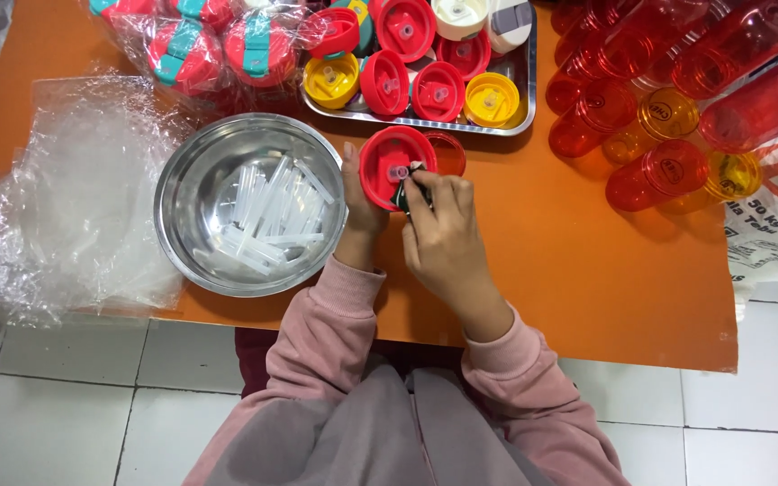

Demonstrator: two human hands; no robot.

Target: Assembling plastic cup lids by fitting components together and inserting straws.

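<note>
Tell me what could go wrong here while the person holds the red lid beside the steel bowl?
1. The left hand grips the red lid by its edge only; pressure from the right hand might tip it.
2. The steel bowl of clear straws sits near the orange table's front edge; an elbow could push it off.

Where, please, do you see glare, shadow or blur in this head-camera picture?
In the head view, glare sits on the steel bowl rim and the crumpled plastic sheet; the right hand casts a soft shadow on the orange table; the red lid in the left hand is sharp; the edges bend slightly.
</note>
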